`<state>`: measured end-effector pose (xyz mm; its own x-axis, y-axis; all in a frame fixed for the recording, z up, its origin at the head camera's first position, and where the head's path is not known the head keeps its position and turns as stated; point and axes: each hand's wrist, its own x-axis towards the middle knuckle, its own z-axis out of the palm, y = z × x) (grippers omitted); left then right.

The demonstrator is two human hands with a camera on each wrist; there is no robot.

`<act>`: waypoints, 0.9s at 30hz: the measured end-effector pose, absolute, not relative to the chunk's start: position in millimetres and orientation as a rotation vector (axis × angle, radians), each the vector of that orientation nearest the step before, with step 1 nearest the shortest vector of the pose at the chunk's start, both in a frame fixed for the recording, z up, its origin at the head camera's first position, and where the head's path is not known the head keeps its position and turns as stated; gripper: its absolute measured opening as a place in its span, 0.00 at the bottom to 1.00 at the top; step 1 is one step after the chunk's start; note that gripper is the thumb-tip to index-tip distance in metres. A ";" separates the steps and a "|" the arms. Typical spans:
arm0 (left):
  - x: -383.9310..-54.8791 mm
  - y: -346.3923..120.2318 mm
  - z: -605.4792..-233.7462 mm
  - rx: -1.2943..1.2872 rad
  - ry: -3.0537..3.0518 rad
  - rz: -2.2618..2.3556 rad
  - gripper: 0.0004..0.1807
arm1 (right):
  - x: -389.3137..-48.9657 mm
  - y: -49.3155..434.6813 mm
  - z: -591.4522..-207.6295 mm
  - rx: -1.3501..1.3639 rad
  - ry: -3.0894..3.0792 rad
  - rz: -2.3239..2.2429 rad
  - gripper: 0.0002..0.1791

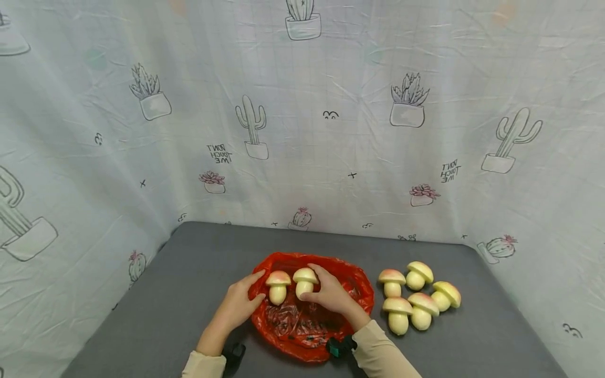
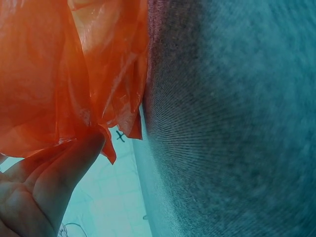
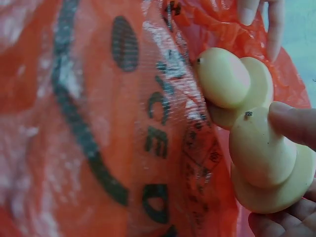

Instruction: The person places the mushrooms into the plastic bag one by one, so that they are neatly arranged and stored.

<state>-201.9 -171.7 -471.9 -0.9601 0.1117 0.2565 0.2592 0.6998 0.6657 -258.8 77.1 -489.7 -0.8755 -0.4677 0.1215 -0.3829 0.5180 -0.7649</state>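
Observation:
A red plastic bag (image 1: 293,323) lies spread open on the table, its edge raised like a rim. Inside it, toward the back left, lies one toy mushroom (image 1: 278,294) with a pinkish cap. Right beside it my right hand (image 1: 333,294) pinches a second mushroom (image 1: 304,283) between thumb and fingers; in the right wrist view this mushroom (image 3: 261,153) overlaps the other one (image 3: 224,79). My left hand (image 1: 238,302) pinches the bag's left edge, and the left wrist view has its fingers up against the red plastic (image 2: 44,89).
Several more mushrooms (image 1: 420,310) lie in a cluster on the grey table (image 1: 203,262), right of the bag. A pale curtain (image 1: 302,131) printed with cacti hangs behind and at both sides of the table.

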 end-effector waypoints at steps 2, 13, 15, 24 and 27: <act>-201.9 -171.4 -472.2 -0.303 -2.709 -1.101 0.29 | -259.5 75.9 -492.4 -0.750 2.654 -1.289 0.46; -202.9 -171.5 -473.7 -0.303 -2.700 -1.100 0.29 | -260.3 70.7 -501.9 -0.771 2.658 -1.283 0.45; -203.0 -171.5 -473.9 -0.297 -2.701 -1.100 0.29 | -260.6 70.4 -503.8 -0.776 2.678 -1.269 0.45; -203.0 -171.3 -473.5 -0.301 -2.703 -1.107 0.29 | -259.0 69.1 -506.2 -0.773 2.720 -1.218 0.47; -202.8 -171.2 -473.8 -0.301 -2.704 -1.100 0.29 | -258.6 69.3 -507.0 -0.769 2.717 -1.212 0.49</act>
